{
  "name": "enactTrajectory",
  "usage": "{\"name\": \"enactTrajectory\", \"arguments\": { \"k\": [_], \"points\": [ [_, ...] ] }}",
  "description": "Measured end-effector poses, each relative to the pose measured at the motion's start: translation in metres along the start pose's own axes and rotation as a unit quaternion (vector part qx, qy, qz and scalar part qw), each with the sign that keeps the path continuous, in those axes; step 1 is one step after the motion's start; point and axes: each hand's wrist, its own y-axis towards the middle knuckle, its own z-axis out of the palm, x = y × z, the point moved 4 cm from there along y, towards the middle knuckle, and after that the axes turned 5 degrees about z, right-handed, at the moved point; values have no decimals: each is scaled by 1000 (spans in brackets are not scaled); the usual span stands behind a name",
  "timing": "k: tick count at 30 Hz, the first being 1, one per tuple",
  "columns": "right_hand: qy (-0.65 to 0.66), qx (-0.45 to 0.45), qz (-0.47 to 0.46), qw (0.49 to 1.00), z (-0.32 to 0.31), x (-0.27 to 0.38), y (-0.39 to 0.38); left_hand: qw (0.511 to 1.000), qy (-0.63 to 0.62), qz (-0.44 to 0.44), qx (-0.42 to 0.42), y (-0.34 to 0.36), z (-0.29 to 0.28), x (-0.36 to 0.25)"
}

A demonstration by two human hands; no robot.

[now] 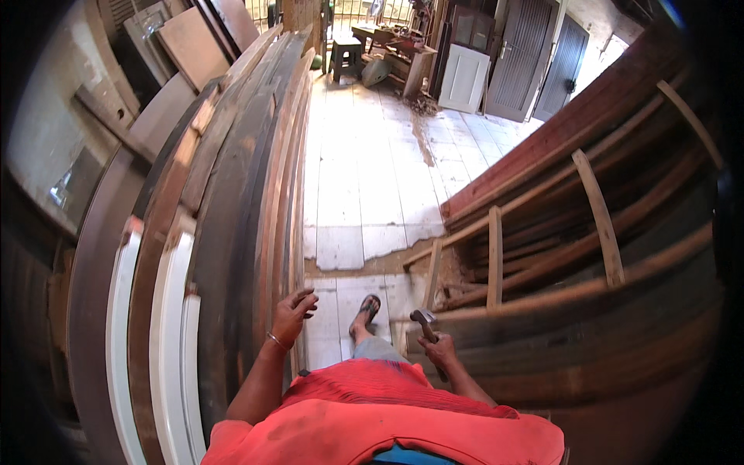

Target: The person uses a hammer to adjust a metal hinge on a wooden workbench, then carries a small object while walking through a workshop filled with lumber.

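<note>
My right hand (441, 351) is wrapped round the wooden handle of a hammer (428, 333), whose metal head points forward and up. A wooden ladder (494, 256) lies on its side just beyond that hand. My left hand (291, 316) holds nothing; its fingers are loosely bent and a little apart, and a bracelet circles the wrist. It hangs close to the long stacked planks (232, 178) on my left, and I cannot tell whether it touches them. Between the hands, my sandalled foot (367, 310) rests on the floor.
White tiles (372, 170) with a broken strip cover the passage ahead. White-painted boards (167, 310) lean in the left stack. Dark timber (558, 341) lines the right side. Farther off are a black stool (346, 58), a cluttered workbench (399, 46), a white panel (463, 77) and dark doors (521, 58).
</note>
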Motion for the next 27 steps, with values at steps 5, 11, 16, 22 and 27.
{"name": "enactTrajectory", "arguments": {
  "k": [5, 11, 16, 22, 27],
  "points": [
    [58, 31, 70, 995, -21, 86, 159, 994, 62, -48, -82, 162, -28, 50],
    [-103, -8, -80, 991, -54, 222, 326, 947, -12, -242, -213, 251, -125, 214],
    [-110, 8, -111, 988, -95, 290, 451, 674, 688, -218, 157, 286, -99, 253],
    [-53, 97, 195, 975, -95, 223, 624, 773, 570, -262, 101, 492, -80, 217],
    [-389, 260, 142, 873, -103, 142, 680, 925, 145, -332, -117, 787, -36, 112]
  ]
}}
